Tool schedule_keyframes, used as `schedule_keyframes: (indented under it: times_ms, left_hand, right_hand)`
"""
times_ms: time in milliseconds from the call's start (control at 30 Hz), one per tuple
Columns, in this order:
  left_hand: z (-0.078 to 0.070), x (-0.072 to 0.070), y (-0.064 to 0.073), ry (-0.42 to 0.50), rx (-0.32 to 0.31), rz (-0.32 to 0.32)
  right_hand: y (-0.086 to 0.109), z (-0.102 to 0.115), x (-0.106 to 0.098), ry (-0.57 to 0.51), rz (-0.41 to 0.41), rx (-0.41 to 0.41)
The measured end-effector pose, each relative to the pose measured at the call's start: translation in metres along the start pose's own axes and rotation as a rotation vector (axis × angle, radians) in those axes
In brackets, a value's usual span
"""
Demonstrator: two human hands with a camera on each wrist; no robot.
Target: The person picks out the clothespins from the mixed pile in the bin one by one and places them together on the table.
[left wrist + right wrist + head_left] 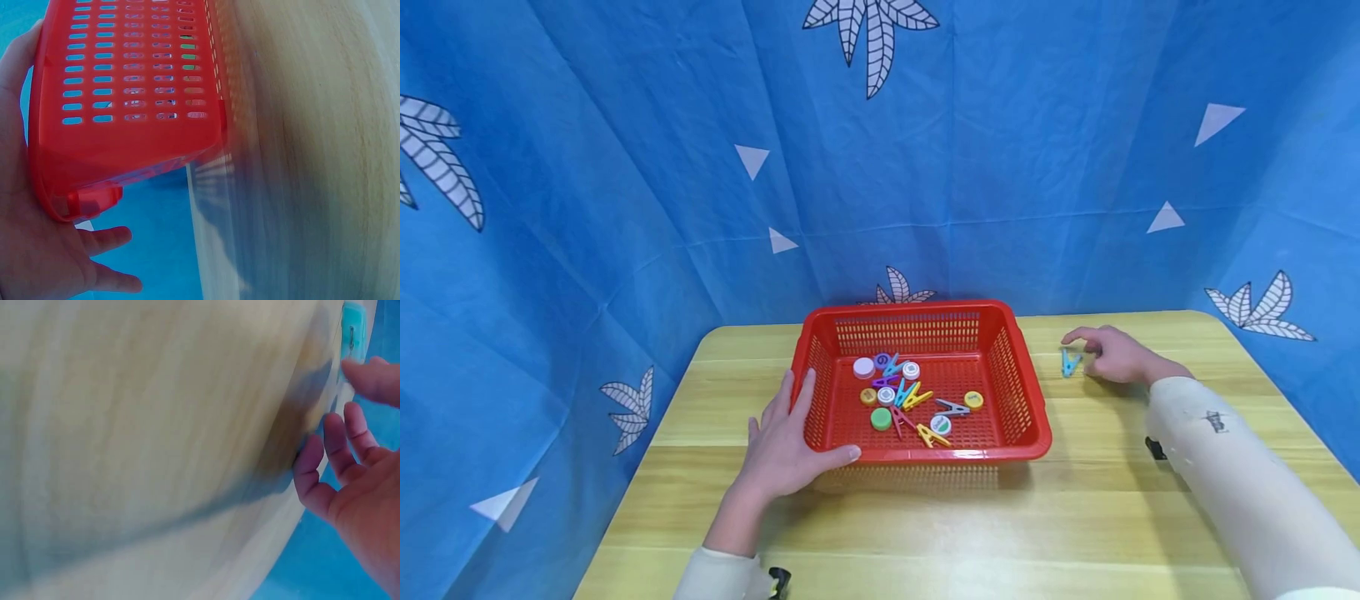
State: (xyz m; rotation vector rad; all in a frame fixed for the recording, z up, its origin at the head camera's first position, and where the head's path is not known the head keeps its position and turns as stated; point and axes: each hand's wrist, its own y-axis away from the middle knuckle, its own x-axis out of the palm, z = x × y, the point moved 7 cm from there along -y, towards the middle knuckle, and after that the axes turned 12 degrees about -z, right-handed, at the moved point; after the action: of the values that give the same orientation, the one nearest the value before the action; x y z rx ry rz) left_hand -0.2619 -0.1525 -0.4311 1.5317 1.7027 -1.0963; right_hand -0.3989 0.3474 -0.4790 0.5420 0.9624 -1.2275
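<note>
Past basket wall (1009,385): blue clip (1067,367); right hand (1116,354), fingers parted; left hand (781,450), fingers splayed, on rim (940,455); caps (881,418) inside

Head view: bright, fairly even light; pale glare on the near table (955,525); soft shadow beneath the right sleeve (1232,475) | Left wrist view: dimmer; basket (131,140) sharper than the blurred table; bluish shadow below | Right wrist view: hazy, soft focus; long grey shadow; table edge bowed
</note>
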Motion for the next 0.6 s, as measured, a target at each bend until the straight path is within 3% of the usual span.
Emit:
schedule_keyframes:
  times_ms: [200, 600]
  left_hand:
    - [-0.0001, 0.0002, 0.0019, -0.001, 0.003, 0.006]
    - [0.0004, 0.0005, 0.0008, 0.004, 0.002, 0.001]
  right_hand:
    - [-0.0006, 0.0033, 0.0046, 0.030, 0.028, -0.057]
    - [0.0043, -0.0004, 0.0044, 0.037, -0.011, 0.033]
